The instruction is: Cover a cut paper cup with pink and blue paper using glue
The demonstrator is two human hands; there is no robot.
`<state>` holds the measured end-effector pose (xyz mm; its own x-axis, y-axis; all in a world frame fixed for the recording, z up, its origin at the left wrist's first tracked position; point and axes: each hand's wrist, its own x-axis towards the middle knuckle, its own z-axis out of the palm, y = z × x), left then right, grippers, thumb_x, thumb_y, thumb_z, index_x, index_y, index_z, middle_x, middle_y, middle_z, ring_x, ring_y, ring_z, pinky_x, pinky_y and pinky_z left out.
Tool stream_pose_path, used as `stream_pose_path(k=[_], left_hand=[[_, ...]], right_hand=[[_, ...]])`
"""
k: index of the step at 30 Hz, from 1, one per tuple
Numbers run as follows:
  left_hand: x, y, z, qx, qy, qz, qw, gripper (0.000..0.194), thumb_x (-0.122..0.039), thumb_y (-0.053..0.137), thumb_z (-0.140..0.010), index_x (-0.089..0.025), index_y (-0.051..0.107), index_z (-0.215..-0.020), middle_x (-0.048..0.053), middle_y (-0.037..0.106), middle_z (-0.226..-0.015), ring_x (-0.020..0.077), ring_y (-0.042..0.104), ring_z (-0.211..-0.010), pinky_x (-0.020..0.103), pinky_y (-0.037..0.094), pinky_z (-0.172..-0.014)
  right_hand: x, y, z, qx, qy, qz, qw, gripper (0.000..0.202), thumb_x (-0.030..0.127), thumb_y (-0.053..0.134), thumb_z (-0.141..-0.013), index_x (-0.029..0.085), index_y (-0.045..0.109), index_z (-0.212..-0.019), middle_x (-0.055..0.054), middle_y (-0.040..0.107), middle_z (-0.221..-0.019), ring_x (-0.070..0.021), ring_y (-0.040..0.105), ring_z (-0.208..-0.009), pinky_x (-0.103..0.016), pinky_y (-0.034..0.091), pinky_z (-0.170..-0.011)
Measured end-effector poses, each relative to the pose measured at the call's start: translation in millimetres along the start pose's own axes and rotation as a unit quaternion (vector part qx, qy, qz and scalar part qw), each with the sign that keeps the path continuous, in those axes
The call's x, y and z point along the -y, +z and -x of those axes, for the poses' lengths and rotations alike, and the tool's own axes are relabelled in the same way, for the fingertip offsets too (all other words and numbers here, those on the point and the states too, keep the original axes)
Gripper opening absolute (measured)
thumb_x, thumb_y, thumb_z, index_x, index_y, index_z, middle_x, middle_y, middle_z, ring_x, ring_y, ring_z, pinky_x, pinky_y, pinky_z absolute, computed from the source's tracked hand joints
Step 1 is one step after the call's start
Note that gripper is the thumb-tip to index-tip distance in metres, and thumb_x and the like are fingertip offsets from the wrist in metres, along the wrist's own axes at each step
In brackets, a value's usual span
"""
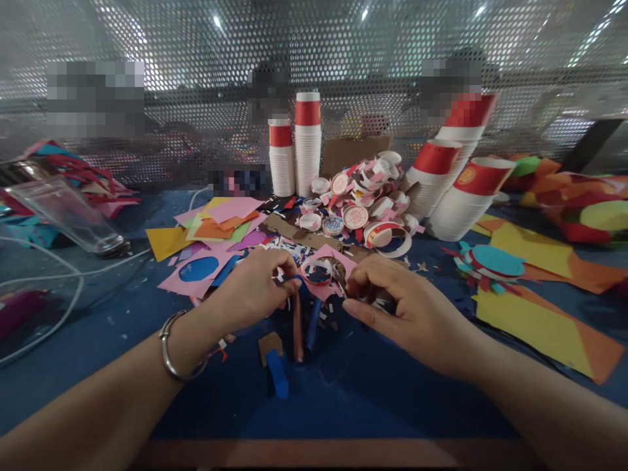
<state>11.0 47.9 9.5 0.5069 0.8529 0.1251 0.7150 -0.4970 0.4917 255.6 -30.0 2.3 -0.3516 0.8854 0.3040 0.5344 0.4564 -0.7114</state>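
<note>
- Ring [318, 282]: round, white and red rim, open middle; between both hands, over pink paper [328, 251], contact unclear.
- Left hand [260, 281]: thumb and forefinger pinched together; can't tell on what.
- Right hand [405, 304]: fingers curled, contents hidden; can't tell if grasping.
- Brown stick [297, 330] near left fingertips.

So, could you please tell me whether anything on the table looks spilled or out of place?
Yes: paper scraps are strewn just beyond the left hand, like spilled litter, and cut cup pieces lie in a jumbled heap, untidy beside the neat cup stacks.
</note>
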Motion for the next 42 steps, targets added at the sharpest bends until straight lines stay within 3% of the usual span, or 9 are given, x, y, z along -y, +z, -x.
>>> stream_pose_path(k=[3,6,9,17,24,32,35,38,42], left_hand=[[-4.8,-6.5,2.0,-0.014,-0.052,0.188,0.981,0.012,-0.029,0.07,-0.082,-0.02,0.061,-0.08,-0.002,0.061,-0.073,0.0166,0.056,-0.069,0.031,0.042,-0.065],[-9.3,-9.2,6.9,-0.027,-0.085,0.383,0.919,0.013,-0.025,0.072,-0.078,-0.019,0.06,-0.077,-0.004,0.057,-0.07,0.0115,0.054,-0.065,0.025,0.044,-0.062],[-12.3,-8.1,13.1,-0.014,-0.106,0.476,0.873,0.015,-0.024,0.076,-0.079,-0.018,0.063,-0.08,-0.004,0.059,-0.07,0.0086,0.056,-0.064,0.021,0.047,-0.061],[-12.3,-0.5,23.7,0.001,-0.134,0.485,0.864,0.017,-0.035,0.075,-0.089,-0.022,0.064,-0.093,-0.003,0.066,-0.079,0.0096,0.062,-0.062,0.019,0.053,-0.052],[-12.0,1.1,21.2,-0.05,-0.11,0.463,0.878,0.019,-0.034,0.078,-0.087,-0.021,0.064,-0.088,-0.003,0.063,-0.073,0.0096,0.065,-0.063,0.018,0.056,-0.057],[-12.8,1.3,20.7,-0.073,-0.1,0.473,0.872,0.017,-0.029,0.079,-0.086,-0.019,0.065,-0.085,-0.002,0.063,-0.073,0.0095,0.065,-0.061,0.019,0.058,-0.057],[-13.7,-1.2,20.4,-0.1,-0.099,0.488,0.862,0.017,-0.028,0.08,-0.084,-0.019,0.065,-0.085,-0.001,0.063,-0.077,0.0108,0.065,-0.067,0.02,0.059,-0.058],[-12.8,-3.9,20.1,-0.115,-0.102,0.502,0.851,0.017,-0.026,0.08,-0.083,-0.018,0.064,-0.084,-0.001,0.062,-0.077,0.0112,0.064,-0.067,0.019,0.058,-0.055],[-9.7,-5.5,19.1,-0.129,-0.094,0.505,0.848,0.015,-0.024,0.079,-0.084,-0.018,0.065,-0.082,-0.001,0.06,-0.075,0.0087,0.059,-0.063,0.017,0.058,-0.054]], right_hand=[[-1.1,-0.9,-0.9,0.001,0.014,-0.046,0.999,0.013,0.034,0.061,-0.099,0.021,0.059,-0.094,-0.003,0.058,-0.103,-0.0162,0.055,-0.091,-0.03,0.046,-0.08],[-2.3,-0.3,-1.4,0.011,0.049,-0.105,0.993,0.018,0.039,0.059,-0.101,0.022,0.059,-0.099,-0.002,0.057,-0.1,-0.0154,0.054,-0.089,-0.028,0.045,-0.078],[-2.2,1.9,-3.3,0.035,0.084,-0.146,0.985,0.026,0.047,0.056,-0.102,0.022,0.057,-0.096,0.0,0.054,-0.09,-0.015,0.05,-0.081,-0.028,0.042,-0.072],[1.8,9.1,-6.4,0.093,0.132,-0.213,0.964,0.025,0.045,0.058,-0.099,0.022,0.052,-0.094,0.001,0.059,-0.081,-0.0138,0.055,-0.073,-0.028,0.044,-0.067],[4.9,14.3,-5.4,0.125,0.105,0.017,0.986,0.007,0.018,0.061,-0.09,0.02,0.055,-0.092,0.003,0.059,-0.073,-0.012,0.051,-0.061,-0.025,0.037,-0.057],[7.3,12.4,-3.1,0.116,0.106,0.082,0.984,0.01,0.01,0.056,-0.089,0.02,0.058,-0.092,0.004,0.059,-0.066,-0.0122,0.053,-0.054,-0.025,0.036,-0.056],[7.5,10.1,-0.7,0.122,0.127,0.154,0.972,0.006,0.016,0.054,-0.093,0.02,0.059,-0.094,0.001,0.065,-0.07,-0.0154,0.059,-0.058,-0.027,0.035,-0.056],[8.5,9.8,3.3,0.13,0.133,0.287,0.94,0.011,0.022,0.051,-0.098,0.019,0.061,-0.097,-0.004,0.071,-0.076,-0.022,0.066,-0.066,-0.03,0.03,-0.055],[13.4,14.1,4.1,0.1,0.039,0.403,0.909,0.014,0.02,0.051,-0.099,0.018,0.064,-0.103,-0.009,0.073,-0.091,-0.027,0.07,-0.078,-0.033,0.026,-0.053]])
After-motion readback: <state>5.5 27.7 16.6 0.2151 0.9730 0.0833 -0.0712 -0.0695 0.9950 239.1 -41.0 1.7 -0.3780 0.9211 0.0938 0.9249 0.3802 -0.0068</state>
